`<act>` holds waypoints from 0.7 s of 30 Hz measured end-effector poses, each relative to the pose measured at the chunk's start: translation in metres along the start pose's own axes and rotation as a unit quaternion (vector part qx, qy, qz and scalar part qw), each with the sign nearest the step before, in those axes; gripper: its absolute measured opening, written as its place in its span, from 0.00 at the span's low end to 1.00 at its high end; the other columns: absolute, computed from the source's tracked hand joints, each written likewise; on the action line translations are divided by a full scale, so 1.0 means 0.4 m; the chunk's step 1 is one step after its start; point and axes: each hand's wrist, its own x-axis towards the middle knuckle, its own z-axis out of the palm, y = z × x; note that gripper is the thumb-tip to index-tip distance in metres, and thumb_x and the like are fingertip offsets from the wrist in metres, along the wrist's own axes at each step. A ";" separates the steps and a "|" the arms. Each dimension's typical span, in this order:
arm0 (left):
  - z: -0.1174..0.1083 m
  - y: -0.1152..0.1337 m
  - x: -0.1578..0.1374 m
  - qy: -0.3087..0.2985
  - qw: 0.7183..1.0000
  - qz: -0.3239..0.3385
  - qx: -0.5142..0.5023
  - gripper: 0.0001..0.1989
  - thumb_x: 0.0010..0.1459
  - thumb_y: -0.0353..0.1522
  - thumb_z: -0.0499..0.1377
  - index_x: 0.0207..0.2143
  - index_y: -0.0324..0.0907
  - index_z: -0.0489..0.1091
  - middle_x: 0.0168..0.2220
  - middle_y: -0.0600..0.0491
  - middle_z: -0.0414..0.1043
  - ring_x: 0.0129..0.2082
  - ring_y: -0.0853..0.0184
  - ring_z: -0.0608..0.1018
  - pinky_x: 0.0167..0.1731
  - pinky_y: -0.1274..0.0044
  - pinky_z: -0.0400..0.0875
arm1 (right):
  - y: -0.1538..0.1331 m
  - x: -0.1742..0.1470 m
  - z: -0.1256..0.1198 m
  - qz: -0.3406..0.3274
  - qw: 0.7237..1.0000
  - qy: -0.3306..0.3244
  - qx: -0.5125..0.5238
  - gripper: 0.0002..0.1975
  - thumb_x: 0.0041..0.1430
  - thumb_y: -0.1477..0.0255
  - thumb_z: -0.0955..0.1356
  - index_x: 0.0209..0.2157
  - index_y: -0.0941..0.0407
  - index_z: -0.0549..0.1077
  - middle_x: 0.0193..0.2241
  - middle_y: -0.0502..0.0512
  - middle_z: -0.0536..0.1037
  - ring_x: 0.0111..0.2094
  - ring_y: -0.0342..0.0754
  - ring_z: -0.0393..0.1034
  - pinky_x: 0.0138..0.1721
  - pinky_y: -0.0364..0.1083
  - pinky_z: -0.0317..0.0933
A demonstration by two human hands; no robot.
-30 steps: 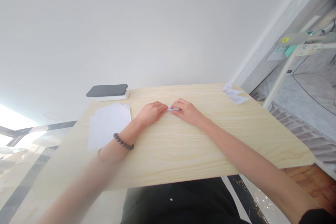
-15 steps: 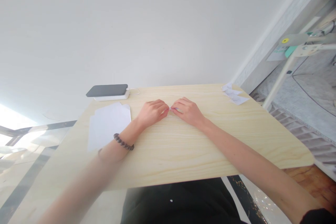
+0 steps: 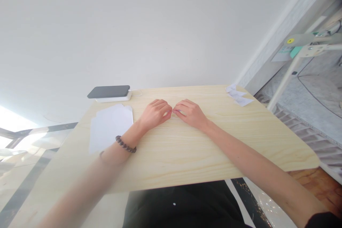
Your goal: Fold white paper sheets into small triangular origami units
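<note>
White scrap: a tiny paper piece (image 3: pixel 177 112), mostly hidden, mid-table between the fingertips.
Left hand (image 3: pixel 155 113): curled, pinching it at 9 o'clock.
Right hand (image 3: pixel 190 113): curled, pinching at 3 o'clock.
Table (image 3: pixel 187 149): pale wood; sheets (image 3: pixel 109 126) at 9, phone (image 3: pixel 109 92) at 10, folded papers (image 3: pixel 237 96) at 2.

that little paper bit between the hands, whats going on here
A person sits at a light wooden table. The left hand and right hand meet fingertip to fingertip, pinching a tiny piece of paper that is almost hidden between them. White sheets lie to the left, a dark phone rests on a white charger behind them, and folded paper scraps sit at the far right corner.
</note>
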 end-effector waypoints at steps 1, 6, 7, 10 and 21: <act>0.000 0.000 0.000 0.001 1.000 0.002 -0.002 0.06 0.55 0.29 0.50 0.31 0.39 0.66 0.29 0.52 0.70 0.34 0.68 0.71 0.36 0.75 0.64 | 0.000 0.000 0.001 0.001 1.000 0.001 -0.001 0.08 0.57 0.69 0.61 0.31 0.56 0.70 0.32 0.53 0.73 0.36 0.46 0.63 0.38 0.46 0.57; -0.001 0.002 -0.001 0.004 1.000 -0.014 -0.016 0.05 0.53 0.29 0.51 0.31 0.40 0.66 0.30 0.51 0.70 0.35 0.67 0.71 0.36 0.74 0.64 | 0.000 0.004 0.000 -0.002 1.000 -0.005 -0.011 0.09 0.58 0.69 0.60 0.31 0.56 0.69 0.31 0.53 0.72 0.35 0.45 0.62 0.38 0.46 0.56; -0.001 0.002 -0.002 0.004 1.000 -0.024 -0.017 0.05 0.53 0.29 0.51 0.31 0.40 0.66 0.30 0.51 0.70 0.35 0.67 0.71 0.37 0.74 0.64 | 0.001 0.004 0.000 0.000 1.000 -0.003 -0.012 0.09 0.58 0.69 0.59 0.31 0.56 0.69 0.31 0.53 0.72 0.35 0.45 0.62 0.38 0.46 0.56; -0.001 -0.001 -0.004 0.005 0.999 -0.038 -0.024 0.05 0.52 0.29 0.51 0.31 0.40 0.66 0.30 0.51 0.70 0.35 0.67 0.71 0.37 0.74 0.64 | 0.002 0.004 -0.002 0.006 1.000 0.004 -0.014 0.10 0.58 0.69 0.59 0.31 0.56 0.69 0.32 0.53 0.72 0.34 0.45 0.62 0.38 0.46 0.56; 0.004 -0.002 -0.004 0.023 0.999 -0.032 -0.020 0.05 0.52 0.28 0.52 0.31 0.40 0.66 0.30 0.52 0.71 0.36 0.67 0.71 0.38 0.74 0.64 | -0.011 0.010 -0.001 0.003 0.999 0.002 -0.036 0.10 0.59 0.69 0.59 0.32 0.56 0.69 0.32 0.53 0.73 0.36 0.45 0.63 0.38 0.46 0.54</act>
